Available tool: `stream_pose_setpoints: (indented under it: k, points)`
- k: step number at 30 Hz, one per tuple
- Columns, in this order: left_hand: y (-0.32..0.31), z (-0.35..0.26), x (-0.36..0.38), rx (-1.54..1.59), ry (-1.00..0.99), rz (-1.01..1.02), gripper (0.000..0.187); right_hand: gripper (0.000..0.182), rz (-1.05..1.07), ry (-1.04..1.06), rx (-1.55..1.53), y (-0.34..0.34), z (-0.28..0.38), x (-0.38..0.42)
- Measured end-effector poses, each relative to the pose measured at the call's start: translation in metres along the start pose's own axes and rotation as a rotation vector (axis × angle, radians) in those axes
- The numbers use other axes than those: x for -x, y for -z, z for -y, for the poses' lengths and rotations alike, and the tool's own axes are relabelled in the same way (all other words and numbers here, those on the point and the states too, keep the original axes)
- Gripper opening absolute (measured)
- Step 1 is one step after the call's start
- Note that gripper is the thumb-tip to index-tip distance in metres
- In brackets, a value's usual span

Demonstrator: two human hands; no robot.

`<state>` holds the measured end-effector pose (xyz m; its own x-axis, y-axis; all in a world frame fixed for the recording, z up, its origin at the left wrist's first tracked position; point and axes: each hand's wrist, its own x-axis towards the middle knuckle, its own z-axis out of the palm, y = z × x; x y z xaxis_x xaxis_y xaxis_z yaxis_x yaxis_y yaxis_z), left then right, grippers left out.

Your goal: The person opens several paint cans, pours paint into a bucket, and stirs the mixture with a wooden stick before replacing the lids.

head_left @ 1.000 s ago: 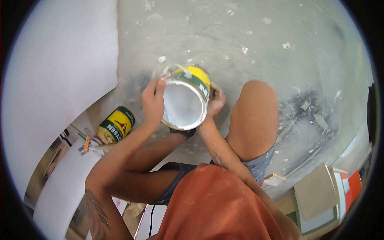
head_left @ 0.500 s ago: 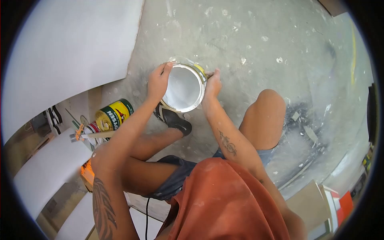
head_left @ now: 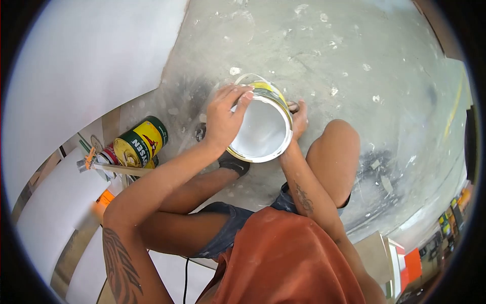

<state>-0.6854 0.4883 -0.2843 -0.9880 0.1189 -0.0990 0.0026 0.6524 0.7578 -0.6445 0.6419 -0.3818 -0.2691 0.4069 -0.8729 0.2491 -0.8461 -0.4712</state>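
A round paint can (head_left: 277, 96) with a yellow and green label is held between my hands, its open top tilted toward me. The inside is pale grey-white, and white smears coat the rim. My left hand (head_left: 225, 115) grips the rim at the upper left, fingers and thumb closed over the edge. Against the can's right wall, my right hand (head_left: 299, 120) is curled round it, with part of the fingers hidden behind. A thin wire handle (head_left: 253, 76) arches at the can's far side. My foot in a dark shoe (head_left: 234, 164) shows just below the can.
A yellow and green paint can (head_left: 144, 142) lies on its side at the left, beside a wooden stick (head_left: 121, 169) and another can (head_left: 108, 154). Large white panels (head_left: 96, 55) stand at left. Boards (head_left: 374, 258) lean at lower right on the white-spotted concrete floor (head_left: 314, 45).
The can has moved right and a little toward me, its far label now showing more. My left hand has shifted farther over the rim, and my right hand has moved right with the can.
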Motion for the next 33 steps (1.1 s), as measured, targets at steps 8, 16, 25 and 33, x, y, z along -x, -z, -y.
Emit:
stream_pose_setpoints:
  k: [8, 16, 25, 33]
  points:
    - [0.000, 0.000, 0.008, 0.082, 0.081, -0.004, 0.029, 0.043, 0.010, -0.019, 0.083, -0.003, 0.001, 0.002]
    - [-0.006, -0.013, 0.021, 0.101, 0.335, -0.025, 0.047, 0.049, 0.458, 0.148, -0.028, 0.043, -0.001, 0.004]
    - [-0.026, -0.033, 0.070, 0.253, 0.495, -0.278, 0.049, 0.057, 0.439, 0.034, -0.028, 0.062, 0.014, 0.031]
    - [-0.030, -0.022, 0.070, 0.054, 0.399, -0.255, 0.045, 0.059, 0.307, 0.077, 0.127, 0.057, 0.007, 0.026]
